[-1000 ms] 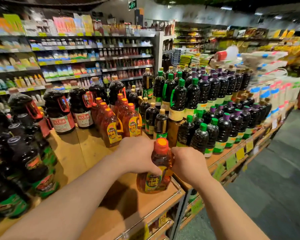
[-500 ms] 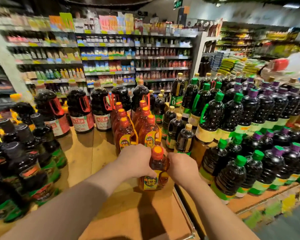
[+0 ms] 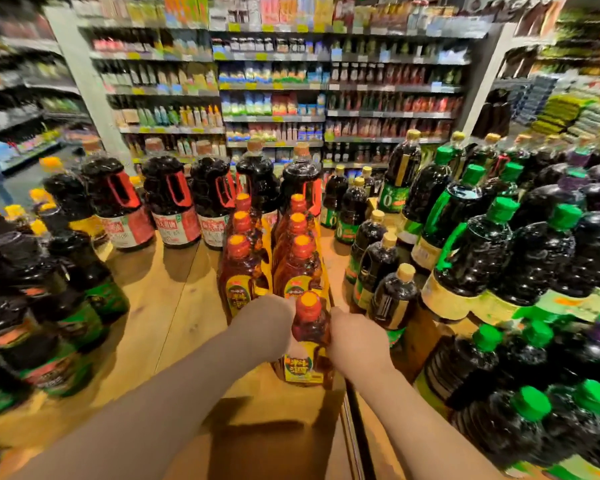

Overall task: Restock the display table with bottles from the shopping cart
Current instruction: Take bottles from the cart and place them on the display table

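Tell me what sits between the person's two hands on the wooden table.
In the head view, one amber bottle with an orange cap stands between the left hand and right hand, both gripping its sides, at the front of the amber rows.

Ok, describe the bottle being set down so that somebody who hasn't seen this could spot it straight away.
On the wooden display table, two rows of amber bottles with orange caps run down the middle. The amber bottle sits at the near end of the right-hand row, the only one gripped by the left hand and right hand.
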Demonstrator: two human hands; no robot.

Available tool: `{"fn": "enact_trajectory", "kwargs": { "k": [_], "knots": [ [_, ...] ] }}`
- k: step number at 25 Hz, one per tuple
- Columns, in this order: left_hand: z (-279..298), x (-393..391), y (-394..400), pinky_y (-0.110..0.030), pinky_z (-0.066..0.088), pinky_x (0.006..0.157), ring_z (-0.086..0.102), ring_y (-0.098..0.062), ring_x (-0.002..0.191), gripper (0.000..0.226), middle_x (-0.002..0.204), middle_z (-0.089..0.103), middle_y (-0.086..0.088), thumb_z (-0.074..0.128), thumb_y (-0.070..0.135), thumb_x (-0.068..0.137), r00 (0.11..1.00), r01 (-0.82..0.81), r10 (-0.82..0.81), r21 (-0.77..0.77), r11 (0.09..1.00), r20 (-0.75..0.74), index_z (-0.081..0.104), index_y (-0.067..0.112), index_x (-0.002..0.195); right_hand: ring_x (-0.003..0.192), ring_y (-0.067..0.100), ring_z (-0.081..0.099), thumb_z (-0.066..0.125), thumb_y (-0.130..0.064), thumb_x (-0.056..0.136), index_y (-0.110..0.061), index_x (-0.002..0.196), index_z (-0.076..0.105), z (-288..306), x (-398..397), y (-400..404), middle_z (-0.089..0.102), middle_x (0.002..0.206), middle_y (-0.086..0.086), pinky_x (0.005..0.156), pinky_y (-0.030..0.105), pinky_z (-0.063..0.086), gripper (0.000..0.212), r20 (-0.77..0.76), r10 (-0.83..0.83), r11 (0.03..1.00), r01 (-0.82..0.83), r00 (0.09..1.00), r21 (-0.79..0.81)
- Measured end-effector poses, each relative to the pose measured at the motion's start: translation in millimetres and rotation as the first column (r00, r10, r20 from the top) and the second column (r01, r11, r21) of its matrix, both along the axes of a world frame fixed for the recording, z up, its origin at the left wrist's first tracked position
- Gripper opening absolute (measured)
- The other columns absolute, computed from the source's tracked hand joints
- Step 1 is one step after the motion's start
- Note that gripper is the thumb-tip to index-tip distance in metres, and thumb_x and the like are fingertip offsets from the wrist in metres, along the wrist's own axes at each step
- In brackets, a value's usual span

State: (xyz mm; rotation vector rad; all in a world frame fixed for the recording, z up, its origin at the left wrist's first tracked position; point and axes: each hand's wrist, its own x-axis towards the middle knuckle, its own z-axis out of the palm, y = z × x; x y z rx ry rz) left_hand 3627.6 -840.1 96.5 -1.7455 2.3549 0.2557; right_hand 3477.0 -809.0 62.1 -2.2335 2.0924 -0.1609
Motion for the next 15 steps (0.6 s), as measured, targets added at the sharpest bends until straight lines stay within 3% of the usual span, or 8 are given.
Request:
{"fn": "enact_trajectory", "kwargs": {
  "k": [2,6,10,15],
  "knots": [
    [-7,-2,1,-0.036,0.055,0.075,0.063,-0.026,0.096,0.067,0.107,0.064,-0.005,0.076,0.049,0.08,0.999,-0.03,0.029,-0.05,0.998,-0.027,0.048,0.013,0.129,0.088,0.029,0.066,0.048,-0.011,0.087,-0.017,0.109,0.048,-2,0,-9,0.066,0.095,0.004,0.062,0.034,0.047,0.022,-0.011,-0.023,0.999,0.023,1.0,0.023],
    [0,-8,-6,-0.033,0.053,0.074,0.061,-0.023,0.091,0.032,0.102,0.063,-0.004,0.074,0.033,0.082,0.987,-0.117,0.109,-0.058,0.991,-0.117,0.052,0.016,0.097,0.089,0.027,0.068,0.046,-0.007,0.088,-0.016,0.103,0.061,9,0,-27,0.068,0.098,0.002,0.06,0.03,0.04,0.023,-0.141,-0.031,0.998,0.038,0.989,0.042],
    [6,-11,-13,-0.03,0.05,0.07,0.061,-0.023,0.091,0.032,0.099,0.062,-0.004,0.074,0.032,0.082,0.984,-0.16,0.154,-0.06,0.985,-0.091,0.05,0.014,0.092,0.093,0.027,0.067,0.047,-0.002,0.089,-0.015,0.102,0.068,17,6,-40,0.068,0.102,0.002,0.062,0.03,0.041,0.027,-0.245,-0.016,0.997,0.033,0.969,0.067],
    [3,-15,-22,-0.026,0.047,0.067,0.061,-0.021,0.087,0.034,0.098,0.063,-0.002,0.077,0.035,0.08,0.977,-0.201,0.197,-0.055,0.978,-0.082,0.052,0.016,0.092,0.087,0.026,0.067,0.049,0.002,0.088,-0.014,0.096,0.07,13,4,-54,0.07,0.096,0.002,0.064,0.031,0.046,0.027,-0.207,-0.023,0.993,0.046,0.978,0.105]
  ]
}}
